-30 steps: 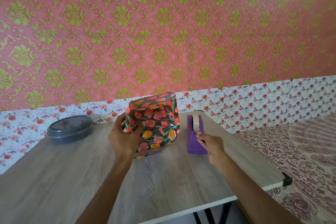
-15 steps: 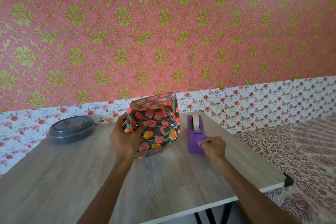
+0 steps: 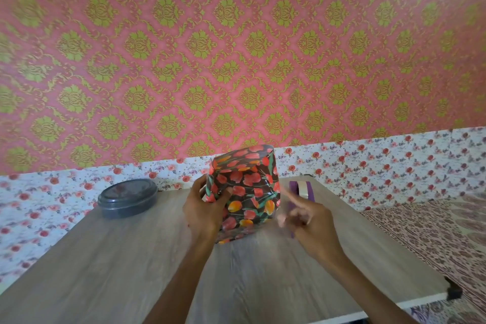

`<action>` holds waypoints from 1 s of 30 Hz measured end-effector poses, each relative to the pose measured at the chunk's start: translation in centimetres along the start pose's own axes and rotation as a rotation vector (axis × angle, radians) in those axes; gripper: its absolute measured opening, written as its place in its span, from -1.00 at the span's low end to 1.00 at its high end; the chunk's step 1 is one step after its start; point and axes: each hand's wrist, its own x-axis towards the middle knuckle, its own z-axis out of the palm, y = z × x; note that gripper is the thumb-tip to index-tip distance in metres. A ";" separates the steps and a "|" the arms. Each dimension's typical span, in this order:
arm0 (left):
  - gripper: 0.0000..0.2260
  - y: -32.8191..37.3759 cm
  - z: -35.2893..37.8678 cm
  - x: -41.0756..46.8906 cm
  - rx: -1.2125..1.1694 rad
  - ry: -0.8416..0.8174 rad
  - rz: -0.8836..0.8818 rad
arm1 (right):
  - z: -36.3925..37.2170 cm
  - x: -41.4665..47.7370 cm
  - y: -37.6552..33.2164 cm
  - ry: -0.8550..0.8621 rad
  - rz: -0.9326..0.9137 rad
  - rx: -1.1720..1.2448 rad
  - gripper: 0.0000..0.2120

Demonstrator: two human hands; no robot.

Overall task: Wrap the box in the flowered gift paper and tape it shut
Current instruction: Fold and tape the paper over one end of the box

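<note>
The box (image 3: pixel 247 187), wrapped in dark paper with red and orange tulips, stands tilted on one edge on the wooden table (image 3: pixel 126 271). My left hand (image 3: pixel 205 213) grips its left side, thumb on the front face over a folded flap. My right hand (image 3: pixel 310 223) hovers just right of the box, blurred, its fingers curled and its index finger pointing at the box. It pinches a faint strip of clear tape (image 3: pixel 281 217). The purple tape dispenser (image 3: pixel 302 188) stands behind this hand, partly hidden.
A round dark lidded container (image 3: pixel 127 201) sits at the table's back left. The flowered wall runs close behind the table. A patterned bedcover (image 3: pixel 434 231) lies to the right, past the table's right edge and black corner cap (image 3: pixel 453 292).
My right hand has left the dispenser and moved left and toward me, up to the box's right side. My left hand keeps holding the box in the same place.
</note>
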 end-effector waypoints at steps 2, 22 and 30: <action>-0.52 0.1 -0.1 0.2 0.002 0.001 0.015 | 1.2 0.0 -1.4 -0.087 -0.009 0.060 -0.22; -0.63 0.0 0.7 -0.1 -0.018 0.094 0.067 | 8.1 2.0 -3.8 0.434 0.070 0.129 -0.41; -0.60 -0.1 0.9 0.0 -0.060 0.106 0.083 | 8.6 4.1 -4.5 0.374 0.247 0.199 -0.83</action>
